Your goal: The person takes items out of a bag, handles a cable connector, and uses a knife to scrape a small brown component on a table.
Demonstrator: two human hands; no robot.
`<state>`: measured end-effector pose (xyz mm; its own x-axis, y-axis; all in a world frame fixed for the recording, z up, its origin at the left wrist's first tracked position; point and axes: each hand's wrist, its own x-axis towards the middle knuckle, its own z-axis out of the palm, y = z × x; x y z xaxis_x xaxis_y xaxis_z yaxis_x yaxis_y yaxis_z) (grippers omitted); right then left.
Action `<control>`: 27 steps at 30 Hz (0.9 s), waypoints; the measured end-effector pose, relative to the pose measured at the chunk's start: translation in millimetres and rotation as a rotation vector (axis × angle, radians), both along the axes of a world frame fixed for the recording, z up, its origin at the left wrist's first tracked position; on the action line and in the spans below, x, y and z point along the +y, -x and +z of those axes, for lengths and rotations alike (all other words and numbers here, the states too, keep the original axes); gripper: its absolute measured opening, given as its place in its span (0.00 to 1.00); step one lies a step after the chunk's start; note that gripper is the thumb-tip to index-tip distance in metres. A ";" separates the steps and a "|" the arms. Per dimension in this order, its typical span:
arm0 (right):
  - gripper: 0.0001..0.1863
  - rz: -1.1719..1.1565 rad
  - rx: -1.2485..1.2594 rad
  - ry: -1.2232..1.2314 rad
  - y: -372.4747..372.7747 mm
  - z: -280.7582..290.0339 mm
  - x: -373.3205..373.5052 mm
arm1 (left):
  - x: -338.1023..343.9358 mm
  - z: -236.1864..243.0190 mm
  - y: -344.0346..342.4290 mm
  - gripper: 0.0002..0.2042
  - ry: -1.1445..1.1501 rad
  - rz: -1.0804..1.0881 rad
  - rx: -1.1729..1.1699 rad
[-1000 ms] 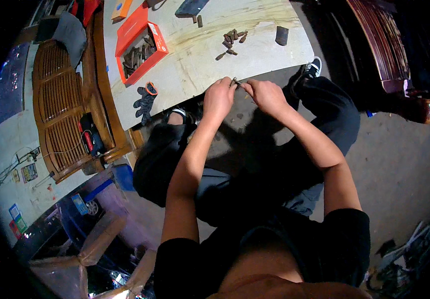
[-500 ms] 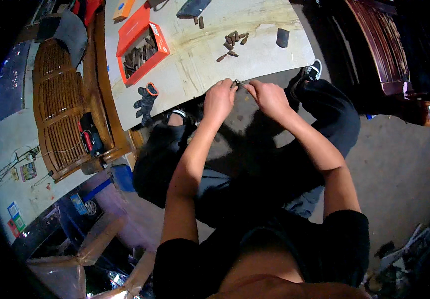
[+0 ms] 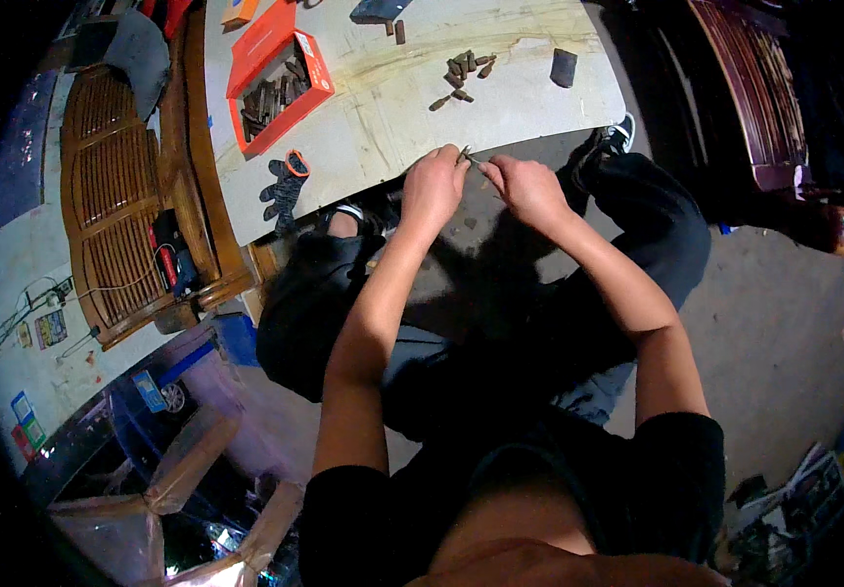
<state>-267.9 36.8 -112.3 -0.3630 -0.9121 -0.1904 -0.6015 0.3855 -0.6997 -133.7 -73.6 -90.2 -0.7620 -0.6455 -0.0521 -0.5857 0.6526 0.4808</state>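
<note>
Just off the near edge of the table, my left hand (image 3: 433, 186) is closed in a pinch on a small piece (image 3: 465, 152) with a shiny tip; its kind is too small to make out. My right hand (image 3: 529, 188) faces it, thumb and fingers closed on a thin metal tool (image 3: 477, 161) that points at the piece. Most of that tool is hidden in the fingers. Beyond the hands, several small dark brown pieces (image 3: 463, 68) lie in a loose pile. A dark rectangular block (image 3: 564, 67) rests to their right.
An open orange-red box (image 3: 320, 86) of similar brown pieces stands on the white table (image 3: 373, 127). A grey knit glove (image 3: 285, 190) with an orange cuff lies at the left edge. Wooden slatted furniture (image 3: 114, 196) stands left, and a dark wooden bench (image 3: 750, 108) right.
The whole view has shifted slightly. My hands stay at the table edge, with a little more of the thin metal tool showing between them.
</note>
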 end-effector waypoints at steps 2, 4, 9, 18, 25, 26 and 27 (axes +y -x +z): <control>0.23 0.017 0.002 -0.022 -2.0 0.5 -2.3 | -0.5 1.2 -1.0 0.09 -0.013 0.006 -0.012; 0.23 0.018 0.032 -0.029 -0.9 1.2 -3.9 | -0.8 0.7 -0.1 0.10 -0.017 0.007 -0.013; 0.22 -0.021 0.109 -0.060 1.6 5.6 -6.2 | -0.4 2.3 2.2 0.09 -0.005 -0.006 -0.030; 0.23 0.030 0.110 0.019 -2.4 2.4 -0.7 | -1.9 -3.4 -2.1 0.10 0.024 -0.028 0.002; 0.22 -0.009 0.135 -0.030 5.0 9.3 -3.6 | -0.6 -1.4 1.5 0.10 0.003 -0.016 0.022; 0.22 -0.007 0.126 -0.035 5.3 9.7 -2.8 | -0.5 -1.8 1.4 0.11 0.004 -0.018 0.028; 0.22 0.008 0.124 -0.019 4.2 7.5 -1.2 | 0.0 -3.5 0.9 0.11 0.007 -0.016 0.036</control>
